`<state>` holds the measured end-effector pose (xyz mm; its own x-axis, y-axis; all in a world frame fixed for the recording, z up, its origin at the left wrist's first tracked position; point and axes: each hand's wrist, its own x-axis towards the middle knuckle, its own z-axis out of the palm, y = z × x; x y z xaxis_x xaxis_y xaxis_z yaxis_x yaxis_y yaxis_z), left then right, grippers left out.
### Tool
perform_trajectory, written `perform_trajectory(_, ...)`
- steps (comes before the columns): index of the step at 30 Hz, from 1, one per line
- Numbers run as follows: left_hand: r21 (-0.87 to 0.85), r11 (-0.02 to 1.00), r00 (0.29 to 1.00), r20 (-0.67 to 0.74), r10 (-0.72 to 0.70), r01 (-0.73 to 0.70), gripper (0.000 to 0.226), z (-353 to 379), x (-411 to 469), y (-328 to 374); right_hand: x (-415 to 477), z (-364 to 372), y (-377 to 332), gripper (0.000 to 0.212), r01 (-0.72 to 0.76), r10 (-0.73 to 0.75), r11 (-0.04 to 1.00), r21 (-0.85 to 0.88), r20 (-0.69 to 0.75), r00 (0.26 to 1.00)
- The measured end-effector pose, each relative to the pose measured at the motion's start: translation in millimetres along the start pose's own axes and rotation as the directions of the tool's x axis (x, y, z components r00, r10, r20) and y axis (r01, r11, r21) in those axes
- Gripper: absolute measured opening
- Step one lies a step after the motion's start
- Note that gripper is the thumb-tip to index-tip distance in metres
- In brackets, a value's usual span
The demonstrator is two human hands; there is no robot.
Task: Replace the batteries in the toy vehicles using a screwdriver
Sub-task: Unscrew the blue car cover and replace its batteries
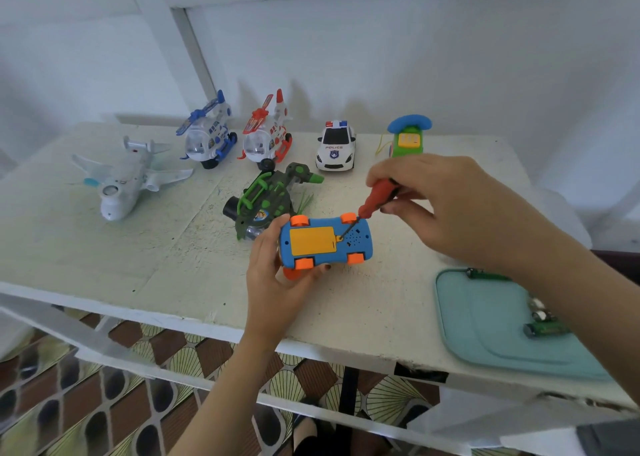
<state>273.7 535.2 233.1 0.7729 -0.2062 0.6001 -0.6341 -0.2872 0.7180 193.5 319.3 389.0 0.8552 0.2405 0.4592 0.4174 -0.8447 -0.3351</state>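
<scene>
Working on the blue toy car [358, 239] at dead centre of the desk [104, 248], flipped belly-up with orange wheels in the air. Holding it with the left grip [277, 279], fingers curled round its 9 o'clock end, thumb up by a wheel. Pinching the red-handled screwdriver [377, 197] in the right grip [436, 206], slanting in from 2 o'clock, tip set right at the 3 o'clock edge of the yellow battery cover [311, 241], shut in place.

Over at 4 o'clock, got a teal tray [485, 334] with a few green batteries [543, 329] in it, partly hidden behind the right forearm. Just past the car at 11 o'clock, a green and grey toy plane [266, 196] lying tipped over.

Lined up along the far edge from 9 round to 1 o'clock: white airliner [121, 178], blue helicopter [207, 133], red helicopter [266, 137], police car [335, 147], green toy phone [408, 140] with a blue handset on top.
</scene>
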Motion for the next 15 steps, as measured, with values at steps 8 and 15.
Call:
perform_trajectory(8,-0.010,1.000,1.000,0.001,0.015,-0.015,0.070,-1,1,1,4,2,-6,0.018,-0.149,0.149,0.988,-0.027,-0.018,0.989)
perform_trajectory(15,-0.001,1.000,1.000,0.003,0.019,-0.019,0.070,-1,2,1,11,-7,-22,0.047,-0.347,0.348,0.905,-0.245,-0.040,0.937)
